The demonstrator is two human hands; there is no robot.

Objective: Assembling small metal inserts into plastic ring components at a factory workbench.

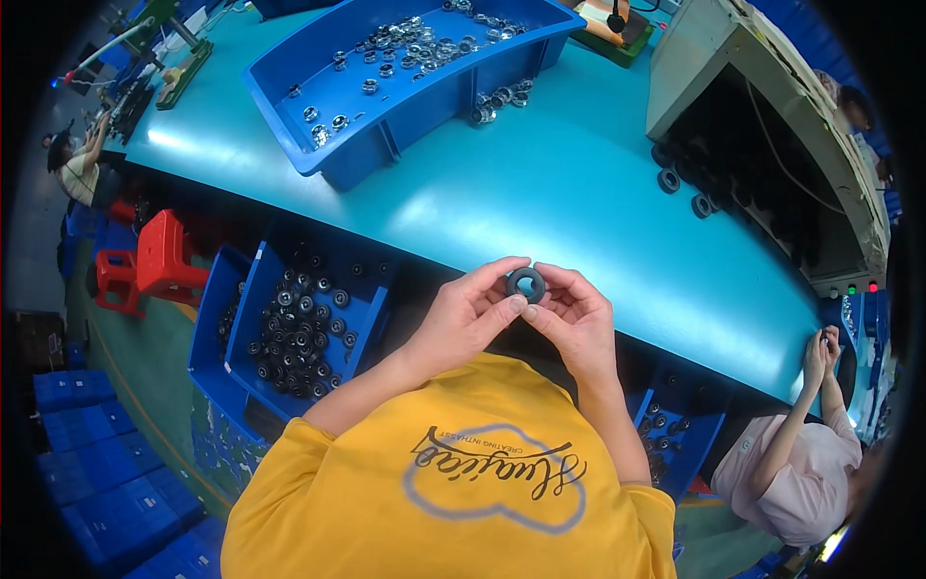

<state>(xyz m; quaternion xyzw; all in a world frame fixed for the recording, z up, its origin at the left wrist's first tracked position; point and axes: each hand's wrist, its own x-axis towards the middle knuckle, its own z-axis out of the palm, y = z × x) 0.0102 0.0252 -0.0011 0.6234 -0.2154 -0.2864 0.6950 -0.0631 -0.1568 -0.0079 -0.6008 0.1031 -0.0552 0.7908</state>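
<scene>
1 dark ring (527, 271) held up at near edge of teal surface (463, 217); fingers of left hand (475, 307) and right hand (582, 318) pinch it from both sides. Looks mid-handling, not set down; can't tell which pieces are done vs. left. Blue tray (424, 118) on the surface: many loose shiny rings (415, 43). Below, left blue bin (369, 333): pile of dark pieces (299, 328), shiny centres. Right blue bin (709, 434): similar, fewer visible.
</scene>
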